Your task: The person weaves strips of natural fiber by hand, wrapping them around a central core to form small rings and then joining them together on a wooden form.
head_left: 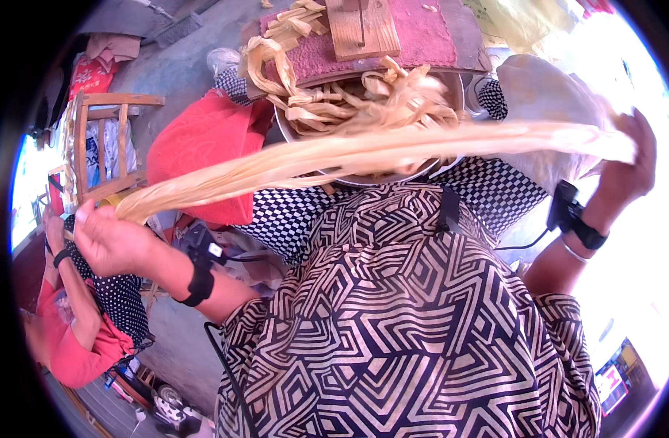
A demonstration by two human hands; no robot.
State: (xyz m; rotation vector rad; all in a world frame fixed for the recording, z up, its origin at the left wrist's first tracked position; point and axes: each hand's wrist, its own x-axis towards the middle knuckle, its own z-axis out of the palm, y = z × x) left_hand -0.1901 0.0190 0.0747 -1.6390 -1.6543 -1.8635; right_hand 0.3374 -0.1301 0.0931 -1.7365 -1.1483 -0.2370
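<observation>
Across your lap, you hold a long pale bundle of fibre stretched out between both hands, nearly level, sagging a little toward your left. Your left hand is closed around the lower end, fingers curled over it at the far left, with a black wrist strap behind it. Your right hand is raised at the far right, fingers wrapped on the other end, where the glare washes out the fibre's edge. Under the bundle's middle sits a metal bowl heaped with more curled strips, its near rim just below the stretched fibre. Beyond the bowl, a maroon board with a wooden block lies on top, its edge overhanging the bowl. A red cloth lies beside the bowl on your left, and a wooden chair stands further left. Another person in red crowds the lower left, close behind your left hand, so room is tight there; the right side is open and bright
</observation>
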